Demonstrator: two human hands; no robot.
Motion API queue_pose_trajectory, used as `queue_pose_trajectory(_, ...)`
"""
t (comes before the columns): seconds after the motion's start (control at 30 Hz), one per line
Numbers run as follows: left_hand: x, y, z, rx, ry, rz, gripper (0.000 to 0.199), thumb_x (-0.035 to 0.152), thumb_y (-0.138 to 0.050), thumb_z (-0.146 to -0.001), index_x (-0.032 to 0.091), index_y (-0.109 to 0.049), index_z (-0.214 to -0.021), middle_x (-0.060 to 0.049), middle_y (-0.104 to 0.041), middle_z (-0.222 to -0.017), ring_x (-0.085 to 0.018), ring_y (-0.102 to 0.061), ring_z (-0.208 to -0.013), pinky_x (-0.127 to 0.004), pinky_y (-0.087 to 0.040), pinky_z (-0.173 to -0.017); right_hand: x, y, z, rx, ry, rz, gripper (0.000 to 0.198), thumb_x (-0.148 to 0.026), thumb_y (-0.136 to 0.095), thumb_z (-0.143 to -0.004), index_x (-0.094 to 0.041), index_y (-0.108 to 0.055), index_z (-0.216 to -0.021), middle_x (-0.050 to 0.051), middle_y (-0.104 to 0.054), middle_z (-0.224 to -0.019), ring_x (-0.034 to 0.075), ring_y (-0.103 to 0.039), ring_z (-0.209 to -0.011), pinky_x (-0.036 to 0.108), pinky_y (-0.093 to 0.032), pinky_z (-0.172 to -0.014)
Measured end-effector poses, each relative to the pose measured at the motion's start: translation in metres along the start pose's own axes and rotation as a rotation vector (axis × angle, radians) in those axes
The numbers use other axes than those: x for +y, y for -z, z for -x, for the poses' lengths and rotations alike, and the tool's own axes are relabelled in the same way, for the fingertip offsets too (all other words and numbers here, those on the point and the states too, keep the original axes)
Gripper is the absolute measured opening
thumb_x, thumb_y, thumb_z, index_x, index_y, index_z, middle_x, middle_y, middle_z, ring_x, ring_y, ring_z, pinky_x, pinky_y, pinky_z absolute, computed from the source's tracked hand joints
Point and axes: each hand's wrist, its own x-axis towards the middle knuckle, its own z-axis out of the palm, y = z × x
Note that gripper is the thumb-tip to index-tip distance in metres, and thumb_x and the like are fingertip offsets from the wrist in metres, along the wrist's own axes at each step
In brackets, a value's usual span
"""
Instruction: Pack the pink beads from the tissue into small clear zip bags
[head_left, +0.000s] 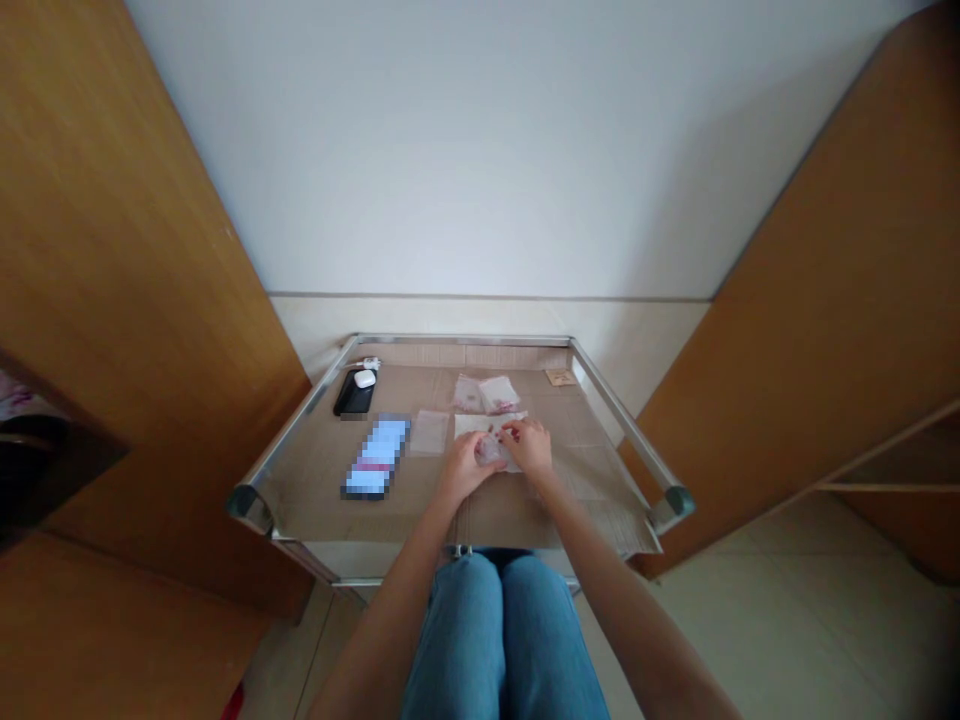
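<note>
My left hand (463, 466) curls round a small clear plastic bag (491, 449), thumb along its near edge and fingers at its left side. At the bag's right side, my right hand (529, 446) has its fingertips pinched together; whatever is between them is too small to make out. Under both hands lies a white sheet (469, 424) with a few tiny dark reddish bits on it. Just beyond are two small clear bags, a left one (467, 393) and a right one (499, 394) with whitish contents. Another flat clear bag (429, 432) lies to the left.
Brown cardboard (570, 505) covers the metal-framed table (626, 412). On its left are a lit phone (377, 457) and a black phone (351, 398) with a white earphone case (364, 379) on top. A brown card (559, 378) lies far right. Wooden panels flank the table.
</note>
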Motion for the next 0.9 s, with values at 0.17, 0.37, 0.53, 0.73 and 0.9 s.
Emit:
queue_pose_trajectory(0.17, 0.0, 0.001, 0.0, 0.03, -0.014, -0.008, 0.046, 0.04, -0.072, -0.061, 0.019, -0.057, -0.099, -0.003, -0.06, -0.09, -0.018, -0.055, -0.082, -0.031, -0.044, -0.076, -0.009, -0.01, -0.002, -0.022, -0.017, 0.078, 0.018, -0.033, -0.054, -0.08, -0.024, -0.068, -0.086, 0.006, -0.063, -0.092, 0.022, -0.05, -0.093, 0.031, -0.031, -0.076)
queue_pose_trajectory(0.37, 0.0, 0.002, -0.001, 0.037, -0.015, -0.006, 0.045, 0.038, -0.072, -0.061, 0.019, -0.057, -0.099, -0.003, -0.061, -0.089, -0.017, -0.055, -0.082, -0.031, -0.044, -0.076, -0.008, -0.008, 0.0, 0.029, -0.006, 0.029, 0.013, -0.029, -0.056, -0.077, -0.024, -0.068, -0.081, 0.004, -0.063, -0.088, 0.021, -0.05, -0.091, 0.03, -0.032, -0.074)
queue_pose_trajectory(0.53, 0.004, 0.003, 0.0, 0.044, 0.022, 0.019, 0.047, 0.038, -0.072, -0.061, 0.017, -0.056, -0.1, -0.005, -0.061, -0.09, -0.018, -0.056, -0.082, -0.032, -0.046, -0.075, -0.001, -0.003, 0.004, 0.054, 0.027, -0.147, 0.016, -0.03, -0.055, -0.079, -0.021, -0.068, -0.079, 0.003, -0.063, -0.081, 0.017, -0.052, -0.082, 0.026, -0.036, -0.073)
queue_pose_trajectory(0.73, 0.004, 0.003, -0.001, 0.054, 0.019, 0.02, 0.044, 0.034, -0.072, -0.061, 0.017, -0.056, -0.099, -0.005, -0.062, -0.093, -0.019, -0.058, -0.085, -0.033, -0.046, -0.078, -0.003, -0.001, 0.013, -0.067, 0.106, -0.215, 0.016, -0.033, -0.056, -0.079, -0.023, -0.069, -0.077, 0.002, -0.065, -0.085, 0.016, -0.054, -0.084, 0.026, -0.037, -0.075)
queue_pose_trajectory(0.9, 0.0, 0.0, -0.001, 0.06, 0.011, 0.023, 0.047, 0.039, -0.071, -0.062, 0.016, -0.056, -0.1, -0.006, -0.062, -0.093, -0.018, -0.058, -0.084, -0.033, -0.046, -0.078, -0.003, -0.004, 0.009, -0.03, 0.072, -0.199, 0.02, -0.036, -0.052, -0.082, -0.023, -0.067, -0.083, 0.002, -0.065, -0.084, 0.017, -0.054, -0.083, 0.027, -0.035, -0.073)
